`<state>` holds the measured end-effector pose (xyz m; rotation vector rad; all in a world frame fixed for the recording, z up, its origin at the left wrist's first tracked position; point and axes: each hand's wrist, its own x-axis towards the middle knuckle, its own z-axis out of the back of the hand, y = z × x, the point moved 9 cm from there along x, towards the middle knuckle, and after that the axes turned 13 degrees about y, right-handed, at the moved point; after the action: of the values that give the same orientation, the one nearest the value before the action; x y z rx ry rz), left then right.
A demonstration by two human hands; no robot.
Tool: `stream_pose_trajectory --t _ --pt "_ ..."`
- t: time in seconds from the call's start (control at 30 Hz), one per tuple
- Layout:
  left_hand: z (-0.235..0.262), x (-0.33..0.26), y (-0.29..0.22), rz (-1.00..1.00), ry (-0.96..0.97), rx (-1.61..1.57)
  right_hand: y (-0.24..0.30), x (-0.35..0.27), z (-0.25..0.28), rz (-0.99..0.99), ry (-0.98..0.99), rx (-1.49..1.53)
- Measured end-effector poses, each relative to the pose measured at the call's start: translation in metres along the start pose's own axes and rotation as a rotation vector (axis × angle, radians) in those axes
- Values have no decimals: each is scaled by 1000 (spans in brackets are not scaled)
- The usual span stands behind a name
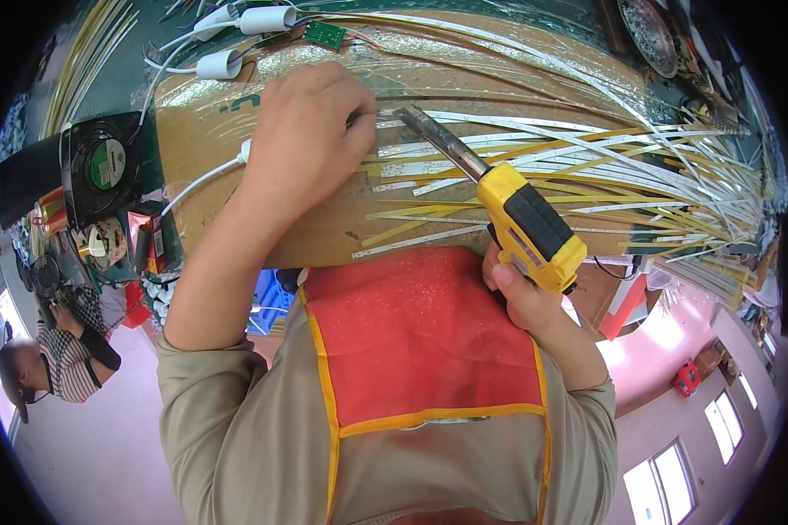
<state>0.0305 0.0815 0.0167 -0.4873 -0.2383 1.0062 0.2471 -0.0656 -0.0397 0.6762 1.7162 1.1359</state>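
Note:
My right hand (pixel 528 297) is wrapped round the handle of a yellow and black soldering gun (pixel 534 223). Its long metal barrel points up and left, the tip close to the ends of white and yellow LED strips (pixel 464 157). My left hand (pixel 311 122) is closed over the brown work board (pixel 315 241), just left of that tip. Its fingers curl underneath, so what they pinch is hidden. Beside the left wrist lies a white cylindrical connector (pixel 243 152) on a white cord. A small green circuit board (pixel 324 34) sits beyond my left hand.
White cylindrical caps (pixel 219 64) with cords lie at the far left. A black fan (pixel 103 162) stands left of the board, near a small red box (pixel 146 241). Strips bunch together at the right. A metal dish (pixel 648 37) is far right. Another person (pixel 61 350) sits at left.

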Motion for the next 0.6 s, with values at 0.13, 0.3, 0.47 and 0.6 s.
stream_pose_trajectory --t 0.13,0.3,0.47,0.6 --pt "-2 -1 2 12 10 -5 -3 1 -5 36 32 32" --pt "-3 0 4 17 12 -19 -3 5 -8 32 47 -42" --pt "-1 1 2 8 11 -25 -4 5 -8 27 38 -2" --pt "-1 2 3 5 9 -18 0 7 -8 37 23 -11"
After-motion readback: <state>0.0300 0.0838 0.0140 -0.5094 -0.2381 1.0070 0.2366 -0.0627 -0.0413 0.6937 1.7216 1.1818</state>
